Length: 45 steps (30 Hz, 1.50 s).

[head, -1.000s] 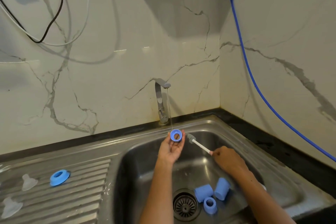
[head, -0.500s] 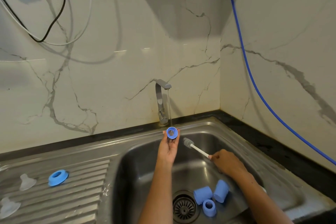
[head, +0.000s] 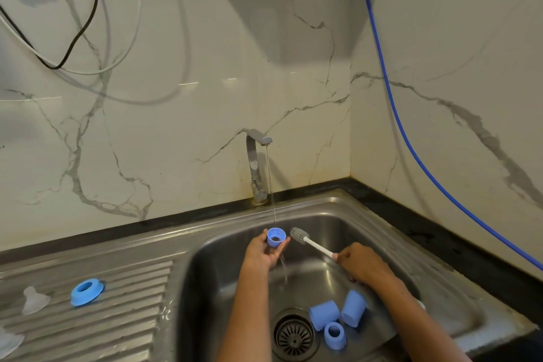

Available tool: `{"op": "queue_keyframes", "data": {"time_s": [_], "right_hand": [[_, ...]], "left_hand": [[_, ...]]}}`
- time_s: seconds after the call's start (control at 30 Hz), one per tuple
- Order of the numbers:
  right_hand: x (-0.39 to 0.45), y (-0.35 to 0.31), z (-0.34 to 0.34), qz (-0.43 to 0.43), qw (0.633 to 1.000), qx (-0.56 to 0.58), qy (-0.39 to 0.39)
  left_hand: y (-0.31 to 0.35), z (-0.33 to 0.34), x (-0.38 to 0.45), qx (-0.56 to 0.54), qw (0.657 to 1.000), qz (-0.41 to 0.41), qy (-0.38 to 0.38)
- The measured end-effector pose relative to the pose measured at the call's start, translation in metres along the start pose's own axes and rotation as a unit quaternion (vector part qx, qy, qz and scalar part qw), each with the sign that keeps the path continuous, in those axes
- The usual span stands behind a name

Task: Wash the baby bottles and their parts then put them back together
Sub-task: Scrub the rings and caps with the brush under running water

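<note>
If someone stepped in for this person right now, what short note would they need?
Left hand holds a blue ring under the tap's stream.
Right hand grips the bottle brush by its handle, its head beside the ring.
In the sink: three blue parts by the drain, not yet washed by the look of it.
On the drainboard: another blue ring and clear teats.
Reassembly not started.

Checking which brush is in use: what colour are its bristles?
Grey bristles on a white handle, seen in the head view.
</note>
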State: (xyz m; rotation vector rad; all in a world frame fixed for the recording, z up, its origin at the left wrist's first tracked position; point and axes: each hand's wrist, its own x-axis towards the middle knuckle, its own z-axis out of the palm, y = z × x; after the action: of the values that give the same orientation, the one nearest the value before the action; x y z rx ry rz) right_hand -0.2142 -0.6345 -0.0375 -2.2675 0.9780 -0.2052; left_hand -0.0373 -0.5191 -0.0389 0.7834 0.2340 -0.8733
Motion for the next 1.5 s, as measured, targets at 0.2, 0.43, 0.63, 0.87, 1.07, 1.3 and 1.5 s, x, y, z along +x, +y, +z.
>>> {"op": "queue_keyframes", "data": {"time_s": [0.2, 0.43, 0.63, 0.87, 1.07, 1.3, 1.5], "right_hand": [[-0.001, -0.003, 0.000, -0.002, 1.000, -0.004, -0.003], [-0.002, -0.001, -0.001, 0.005, 1.000, 0.004, -0.008], [-0.002, -0.002, -0.001, 0.015, 1.000, 0.004, -0.008], [0.000, -0.001, 0.000, 0.009, 1.000, 0.002, -0.007], [0.000, -0.001, 0.001, 0.010, 1.000, 0.000, -0.015], [0.001, 0.000, 0.003, 0.011, 1.000, -0.007, -0.014], [0.000, 0.000, 0.002, 0.006, 1.000, 0.002, -0.020]], "left_hand": [[0.004, -0.006, 0.001, 0.014, 1.000, -0.004, 0.001], [-0.001, -0.002, 0.007, 0.065, 0.995, 0.049, -0.054], [-0.003, 0.007, 0.010, 0.160, 0.954, 0.243, -0.069], [0.002, 0.009, 0.005, 0.063, 0.968, 0.222, -0.100], [-0.003, 0.008, 0.004, -0.013, 0.978, 0.156, -0.138], [-0.003, 0.006, 0.000, 0.076, 0.952, 0.264, -0.139], [0.007, -0.003, -0.004, -0.157, 0.952, 0.140, -0.222]]}}
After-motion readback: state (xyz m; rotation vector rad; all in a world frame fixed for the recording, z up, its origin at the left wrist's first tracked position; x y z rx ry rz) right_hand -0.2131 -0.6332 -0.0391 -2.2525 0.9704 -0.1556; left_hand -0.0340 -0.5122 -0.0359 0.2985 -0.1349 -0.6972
